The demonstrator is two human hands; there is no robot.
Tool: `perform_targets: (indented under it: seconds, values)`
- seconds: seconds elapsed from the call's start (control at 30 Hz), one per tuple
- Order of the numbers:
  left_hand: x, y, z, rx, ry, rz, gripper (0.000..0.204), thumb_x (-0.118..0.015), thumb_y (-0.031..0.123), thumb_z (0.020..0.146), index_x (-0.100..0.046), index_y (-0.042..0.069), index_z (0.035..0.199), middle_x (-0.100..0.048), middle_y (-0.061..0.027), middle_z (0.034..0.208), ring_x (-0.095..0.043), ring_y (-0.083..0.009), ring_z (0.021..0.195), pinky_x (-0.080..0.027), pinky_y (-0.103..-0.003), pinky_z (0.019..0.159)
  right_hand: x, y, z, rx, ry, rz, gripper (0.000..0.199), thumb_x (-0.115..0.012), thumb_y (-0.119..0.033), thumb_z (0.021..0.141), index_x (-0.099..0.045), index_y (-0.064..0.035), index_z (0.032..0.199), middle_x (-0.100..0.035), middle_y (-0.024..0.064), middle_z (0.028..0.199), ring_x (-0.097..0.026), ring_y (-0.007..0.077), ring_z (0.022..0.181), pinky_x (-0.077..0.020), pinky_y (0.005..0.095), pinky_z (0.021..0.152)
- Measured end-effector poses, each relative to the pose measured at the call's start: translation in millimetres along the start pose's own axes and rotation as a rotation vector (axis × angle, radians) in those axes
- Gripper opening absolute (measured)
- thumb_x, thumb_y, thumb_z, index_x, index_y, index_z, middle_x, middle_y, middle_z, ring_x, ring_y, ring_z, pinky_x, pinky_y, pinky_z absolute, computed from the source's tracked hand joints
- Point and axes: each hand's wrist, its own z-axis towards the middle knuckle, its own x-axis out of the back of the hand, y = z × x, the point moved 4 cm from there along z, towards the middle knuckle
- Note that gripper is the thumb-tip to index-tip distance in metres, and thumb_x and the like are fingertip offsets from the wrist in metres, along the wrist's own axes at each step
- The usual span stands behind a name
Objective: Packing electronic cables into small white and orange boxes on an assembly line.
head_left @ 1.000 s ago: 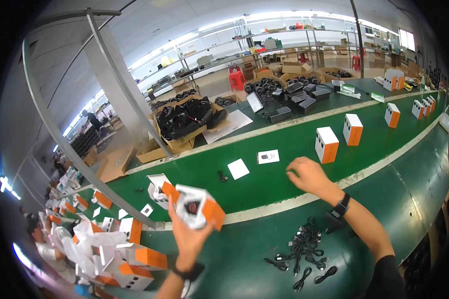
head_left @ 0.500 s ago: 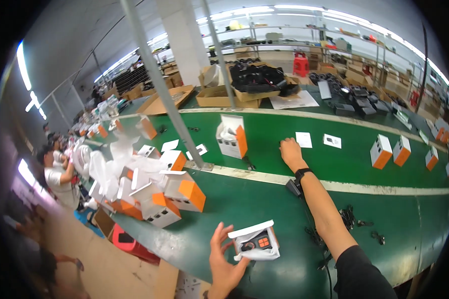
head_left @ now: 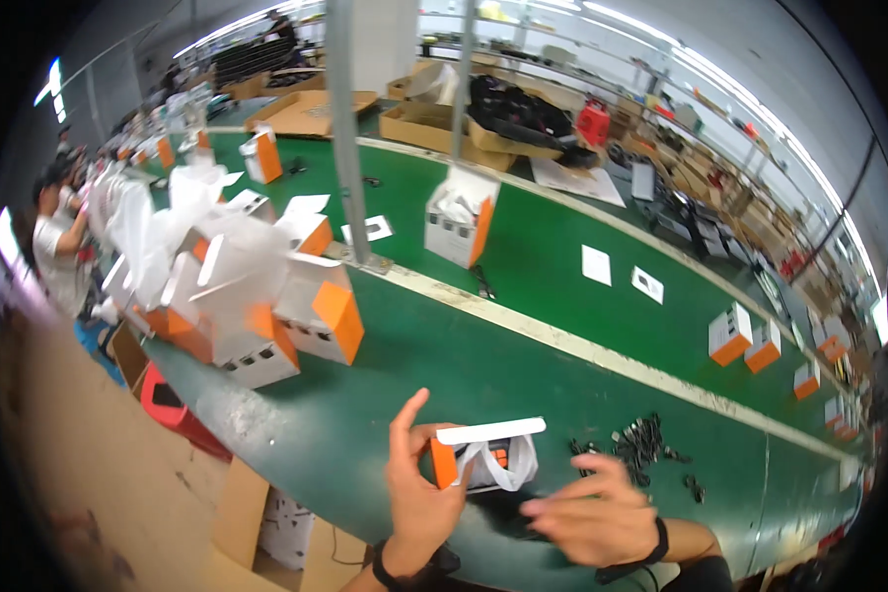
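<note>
My left hand [head_left: 422, 498] grips the left end of a small white-and-orange box [head_left: 445, 462], its index finger raised. The box is tipped with its opened top toward me. White wrapping [head_left: 511, 472] lines it, and a dark device with orange buttons [head_left: 501, 457] shows partly inside. My right hand [head_left: 602, 513], slightly blurred, is just right of the box with its fingers stretched out and apart. It holds nothing that I can make out. A dark blurred patch lies under the box. Beyond the right hand lies a bunch of black cables [head_left: 641, 446].
Opened boxes [head_left: 331, 321] with white wrapping crowd the left of the table. Across a pale rail [head_left: 562, 340], a green belt [head_left: 533, 266] carries an open box [head_left: 454, 232], a white card [head_left: 596, 264], a printed card [head_left: 647, 284] and closed boxes [head_left: 730, 335]. A metal post [head_left: 343, 138] rises at the rail.
My right hand has come back from beside the cards on the belt to the small box. The left hand still holds the box, now tilted differently. The whole view has turned.
</note>
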Motion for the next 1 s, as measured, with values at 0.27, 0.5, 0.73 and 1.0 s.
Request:
perform_targets:
  seconds: [0.27, 0.5, 0.73, 1.0]
  values:
    - [2, -10, -2, 0.063, -0.091, -0.105, 0.098, -0.088, -0.007, 0.08, -0.037, 0.002, 0.162, -0.074, -0.0138, 0.118, -0.072, -0.0228, 0.113, -0.055, -0.037, 0.104, -57, 17, 21, -0.062, 0.105, -0.276, 0.032, -0.075, -0.008, 0.08, -0.079, 0.0033, 0.109, -0.072, 0.0089, 0.111, -0.068, 0.0275, 0.108, -0.0315, 0.0733, 0.124]
    - [17, -25, -2, 0.029, -0.271, -0.453, 0.098, -0.092, 0.014, 0.087, -0.034, -0.008, 0.163, -0.063, -0.0164, 0.146, -0.061, -0.0236, 0.137, -0.047, -0.038, 0.116, -64, 22, 39, -0.116, -0.215, -0.264, 0.018, -0.073, -0.006, 0.084, -0.074, 0.0026, 0.099, -0.064, 0.0079, 0.112, -0.058, 0.0314, 0.12, -0.0245, 0.0824, 0.121]
    - [14, -11, 10, 0.233, -0.249, -0.287, 0.05, -0.076, -0.005, 0.096, -0.06, -0.009, 0.144, -0.071, -0.0152, 0.132, -0.069, -0.0222, 0.124, -0.053, -0.034, 0.107, -52, 31, -10, -0.137, 0.569, 0.001, 0.031, -0.088, -0.01, 0.08, -0.08, -0.0074, 0.109, -0.065, 0.0097, 0.125, -0.061, 0.0293, 0.112, -0.0594, 0.0487, 0.103]
    - [20, 0, 11, -0.291, -0.407, 0.073, 0.045, -0.086, -0.001, 0.076, -0.086, 0.012, 0.12, -0.073, -0.0179, 0.13, -0.072, -0.0304, 0.12, -0.058, -0.037, 0.097, -50, 30, -6, 0.068, -0.037, -0.066, 0.031, -0.086, -0.015, 0.083, -0.079, -0.0006, 0.109, -0.074, 0.0116, 0.117, -0.071, 0.0311, 0.113, -0.0607, 0.0404, 0.098]
